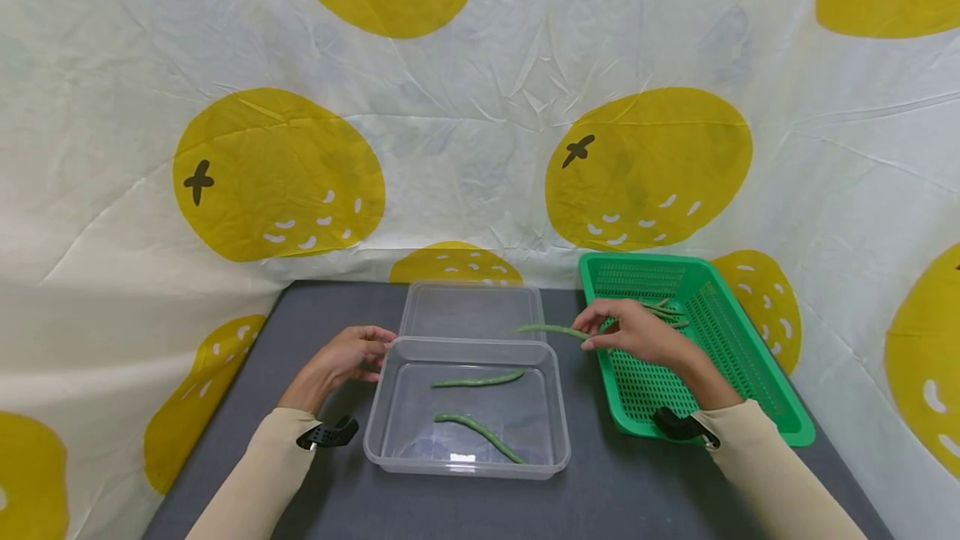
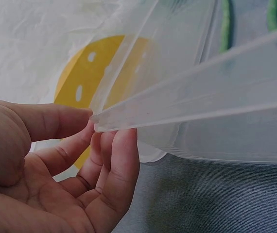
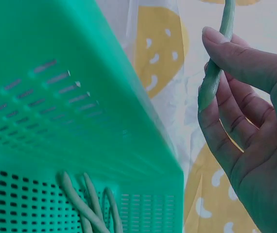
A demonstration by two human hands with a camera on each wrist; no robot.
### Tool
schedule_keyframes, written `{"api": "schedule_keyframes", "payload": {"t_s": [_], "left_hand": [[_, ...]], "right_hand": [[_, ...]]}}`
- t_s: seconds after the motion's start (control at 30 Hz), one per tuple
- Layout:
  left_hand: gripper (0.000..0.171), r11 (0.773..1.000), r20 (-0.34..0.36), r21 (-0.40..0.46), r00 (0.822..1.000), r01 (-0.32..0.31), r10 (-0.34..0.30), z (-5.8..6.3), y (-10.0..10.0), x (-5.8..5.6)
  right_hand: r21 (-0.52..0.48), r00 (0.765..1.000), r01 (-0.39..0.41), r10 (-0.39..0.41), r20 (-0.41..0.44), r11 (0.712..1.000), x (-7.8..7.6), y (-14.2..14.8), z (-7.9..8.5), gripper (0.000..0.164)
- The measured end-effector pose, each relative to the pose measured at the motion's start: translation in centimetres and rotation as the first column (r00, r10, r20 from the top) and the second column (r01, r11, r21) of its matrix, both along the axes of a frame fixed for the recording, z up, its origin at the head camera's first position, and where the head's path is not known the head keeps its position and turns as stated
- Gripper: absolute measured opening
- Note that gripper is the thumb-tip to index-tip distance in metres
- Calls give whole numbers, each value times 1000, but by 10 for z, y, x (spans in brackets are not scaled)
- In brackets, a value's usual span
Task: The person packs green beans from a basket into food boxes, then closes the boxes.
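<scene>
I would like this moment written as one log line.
left hand: pinches box at corner | right hand: holds bean | in box: two beans | in basket: more beans | lid: behind box

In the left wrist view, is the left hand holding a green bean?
No, the left hand pinches the clear container at a corner of its rim.

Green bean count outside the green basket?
3. Two lie apart in the clear box: a far bean and a near bean. The right hand pinches a third bean. No others show out there.
</scene>
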State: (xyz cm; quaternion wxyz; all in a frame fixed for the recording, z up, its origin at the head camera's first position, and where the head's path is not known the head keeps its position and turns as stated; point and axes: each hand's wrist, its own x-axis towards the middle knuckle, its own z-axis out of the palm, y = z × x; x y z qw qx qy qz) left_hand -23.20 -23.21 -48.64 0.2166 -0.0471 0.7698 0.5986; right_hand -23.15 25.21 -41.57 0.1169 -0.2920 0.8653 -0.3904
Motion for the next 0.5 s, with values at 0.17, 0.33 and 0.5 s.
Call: {"api": "schedule_keyframes", "payload": {"t_s": [0.17, 0.33, 0.5], "left_hand": [[36, 1000, 1, -2, 1000, -1, 1, 0, 0, -1], [36, 1000, 3, -1, 1000, -1, 1, 0, 0, -1], [37, 1000, 2, -3, 1000, -3, 3, -1, 0, -1]], "right_hand": [[16, 999, -31, 32, -16, 999, 1, -8, -1, 22], [7, 998, -59, 59, -34, 998, 4, -16, 1, 22], [-2, 995, -93, 92, -32, 996, 8, -26, 2, 22]]}}
